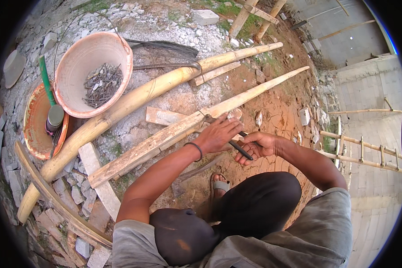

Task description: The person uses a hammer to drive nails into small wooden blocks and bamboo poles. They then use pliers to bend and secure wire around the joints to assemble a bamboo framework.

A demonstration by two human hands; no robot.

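Observation:
My left hand (219, 134), with a dark band at its wrist, is palm down over the middle of a pair of dark-handled pincers (243, 152), its fingers closed loosely round them. Their metal head pokes out beside that hand, against a long wooden beam (152, 147). My right hand (260, 146) faces palm up, its fingers curled under the lower handle. The other handle shows between my two hands. My left hand hides the pincers' joint and whatever the jaws touch.
Beyond the beam lies a thick bamboo pole (143, 96). A pale bucket (67, 58) of nails stands left, beside an orange tub (33, 118) with a green-handled tool (46, 80). A short plank (100, 178) and a curved board (58, 196) lie near left. A bamboo ladder (366, 145) is at right.

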